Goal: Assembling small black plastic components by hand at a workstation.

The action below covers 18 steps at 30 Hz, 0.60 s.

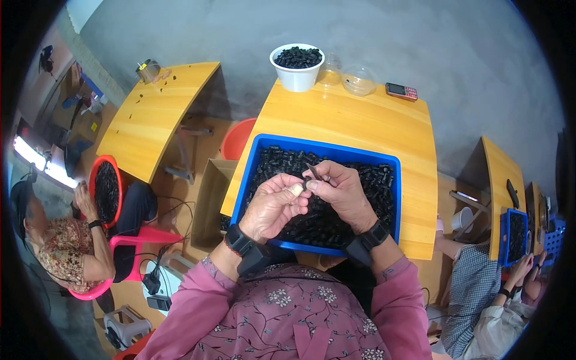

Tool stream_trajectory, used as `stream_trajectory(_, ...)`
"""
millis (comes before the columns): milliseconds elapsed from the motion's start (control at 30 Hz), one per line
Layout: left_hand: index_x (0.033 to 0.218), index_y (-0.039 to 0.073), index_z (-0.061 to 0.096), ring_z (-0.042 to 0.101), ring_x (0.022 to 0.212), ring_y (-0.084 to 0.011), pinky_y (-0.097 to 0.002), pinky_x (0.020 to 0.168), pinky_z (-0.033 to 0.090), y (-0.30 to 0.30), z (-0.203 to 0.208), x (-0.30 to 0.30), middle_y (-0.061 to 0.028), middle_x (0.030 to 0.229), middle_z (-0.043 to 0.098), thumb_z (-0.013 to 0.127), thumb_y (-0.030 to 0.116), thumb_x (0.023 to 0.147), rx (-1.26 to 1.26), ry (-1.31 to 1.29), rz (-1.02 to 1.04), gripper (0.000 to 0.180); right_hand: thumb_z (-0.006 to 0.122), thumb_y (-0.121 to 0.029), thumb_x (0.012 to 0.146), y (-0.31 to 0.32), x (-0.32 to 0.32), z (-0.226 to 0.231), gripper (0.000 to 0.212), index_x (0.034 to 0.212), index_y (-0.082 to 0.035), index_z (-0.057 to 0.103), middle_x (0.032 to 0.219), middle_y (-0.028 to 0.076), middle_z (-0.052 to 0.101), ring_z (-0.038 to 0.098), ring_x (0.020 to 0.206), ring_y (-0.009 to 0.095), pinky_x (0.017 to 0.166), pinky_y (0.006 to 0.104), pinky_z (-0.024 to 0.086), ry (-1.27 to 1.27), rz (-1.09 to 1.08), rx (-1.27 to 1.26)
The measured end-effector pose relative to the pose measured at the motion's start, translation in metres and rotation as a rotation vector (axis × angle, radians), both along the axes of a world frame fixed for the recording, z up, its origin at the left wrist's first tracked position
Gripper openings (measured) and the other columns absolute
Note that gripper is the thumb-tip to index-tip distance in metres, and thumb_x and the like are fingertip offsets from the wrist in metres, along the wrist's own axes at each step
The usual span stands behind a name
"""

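My left hand (273,207) pinches a small black part (306,182) between thumb and fingertips. Right beside it, my right hand (341,191) is closed on a thin, dark, pointed tool (313,171); its exact kind is too small to make out. The tool's tip is close to the black part, and the two hands almost touch. Both are above a blue tray (327,142) filled with many small black pieces (282,157) of the same look. The tray lies on a yellow wooden table (342,117).
At the table's far edge stand a white tub (297,78) of black pieces, clear plastic containers (359,81) and a red phone (401,92). A cardboard box (210,204) is on the left. People work on both sides, one with a red basin (122,192), another by a blue tray (515,237).
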<state>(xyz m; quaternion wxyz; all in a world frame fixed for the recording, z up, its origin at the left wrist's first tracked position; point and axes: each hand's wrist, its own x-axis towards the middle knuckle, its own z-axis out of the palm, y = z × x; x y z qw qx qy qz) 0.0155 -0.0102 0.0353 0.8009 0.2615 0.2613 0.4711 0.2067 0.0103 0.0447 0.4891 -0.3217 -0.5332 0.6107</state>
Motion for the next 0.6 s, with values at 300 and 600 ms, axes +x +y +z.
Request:
stream_trajectory(300,0.104,0.003,0.062,0.066,0.075,-0.0149,-0.0319,0.072,0.059,0.001,-0.007,0.003,-0.0073,0.092,0.067,0.060,0.006,0.097,-0.016,-0.018,0.034,0.008,0.070,-0.002,0.086,-0.002,-0.005,0.001,0.015,0.100,0.000,0.070,0.085,0.002,0.065,0.060,0.077,0.006,0.071,0.0216,0.049,-0.254,-0.141,0.254)
stream_trajectory(600,0.105,0.004,0.062,0.066,0.078,-0.0159,-0.0332,0.072,0.054,0.006,-0.022,0.000,-0.0091,0.093,0.068,0.059,0.009,0.098,-0.009,-0.150,-0.016,0.009,0.066,-0.011,0.093,0.001,-0.002,0.000,0.015,0.099,0.001,0.070,0.080,0.001,0.065,0.056,0.068,0.006,0.062,0.0215,0.046,-0.265,-0.088,0.116)
